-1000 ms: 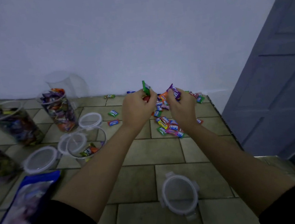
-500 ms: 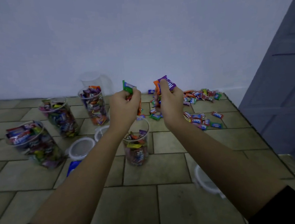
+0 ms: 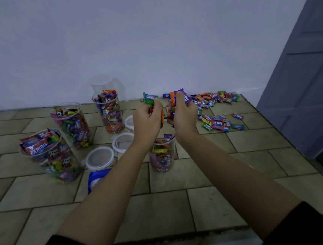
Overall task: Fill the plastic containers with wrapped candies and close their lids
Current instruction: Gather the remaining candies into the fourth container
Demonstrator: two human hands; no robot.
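My left hand and my right hand each grip a bunch of wrapped candies, side by side just above an open clear container that is mostly full of candies. A green wrapper sticks out of the left fist, orange and purple ones out of the right. Loose wrapped candies lie scattered on the tiles to the right. Three open containers heaped with candies stand at the left: a near one, a middle one and a far one. An empty container stands by the wall.
Round white-rimmed lids lie on the tiled floor between the containers, and a third one shows behind my left wrist. A blue candy bag lies under my left forearm. A grey door is at the right, a white wall behind.
Both hands carried their candies from the pile leftward to above the container, which has filled up with candies. The view shifted left and back, bringing the full containers into sight.
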